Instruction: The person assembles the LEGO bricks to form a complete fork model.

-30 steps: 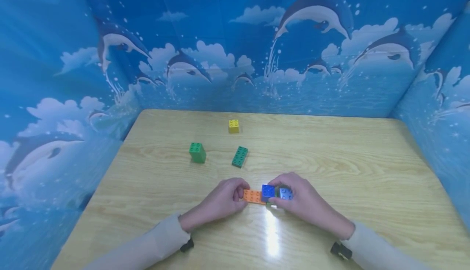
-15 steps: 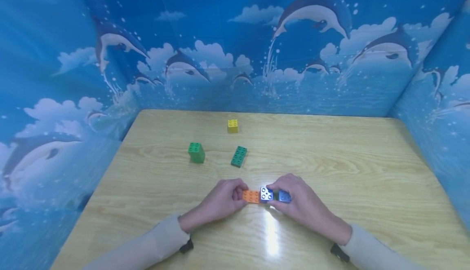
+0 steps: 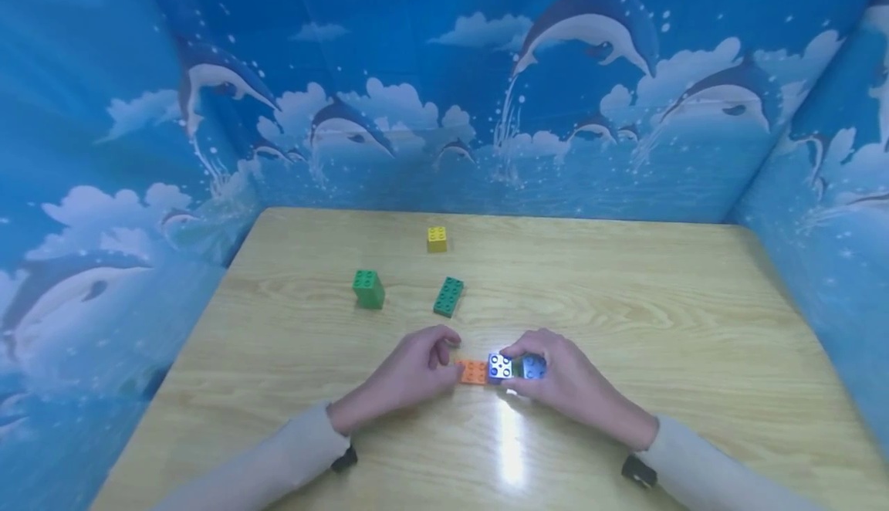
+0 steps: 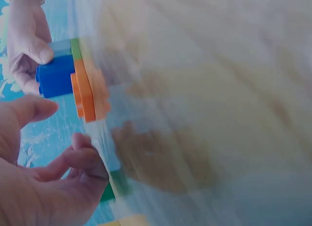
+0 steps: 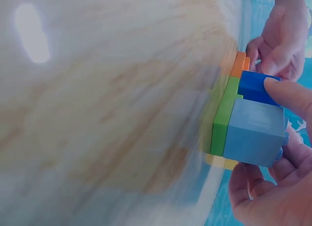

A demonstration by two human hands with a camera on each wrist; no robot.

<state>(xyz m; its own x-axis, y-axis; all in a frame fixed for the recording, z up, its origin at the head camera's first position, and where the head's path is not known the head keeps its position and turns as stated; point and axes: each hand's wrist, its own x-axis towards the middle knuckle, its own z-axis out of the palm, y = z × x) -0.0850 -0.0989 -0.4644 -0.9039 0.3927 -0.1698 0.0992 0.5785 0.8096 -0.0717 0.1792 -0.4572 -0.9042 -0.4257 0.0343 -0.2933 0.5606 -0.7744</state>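
Note:
A flat orange brick point(image 3: 474, 373) joins a light green brick point(image 5: 225, 116) on the table. A dark blue brick point(image 3: 500, 368) stands on them near the join, and a light blue brick point(image 5: 254, 133) sits on the green one. My right hand point(image 3: 569, 380) pinches the dark blue brick between thumb and finger, arching over the light blue brick. At the orange end, my left hand point(image 3: 417, 368) has thumb and fingers spread apart; in the left wrist view they hold nothing and stand off the orange brick point(image 4: 85, 94).
Beyond the hands lies a flat dark green brick point(image 3: 448, 296). A tall green block point(image 3: 369, 289) stands to its left, and a small yellow brick point(image 3: 437, 239) is farther back. A dolphin-printed blue backdrop point(image 3: 389, 148) borders the wooden table point(image 3: 625, 287).
My left hand has let go of the orange brick's end and its fingers have spread. My right hand still holds the dark blue brick, which tilted slightly. The other bricks stay put.

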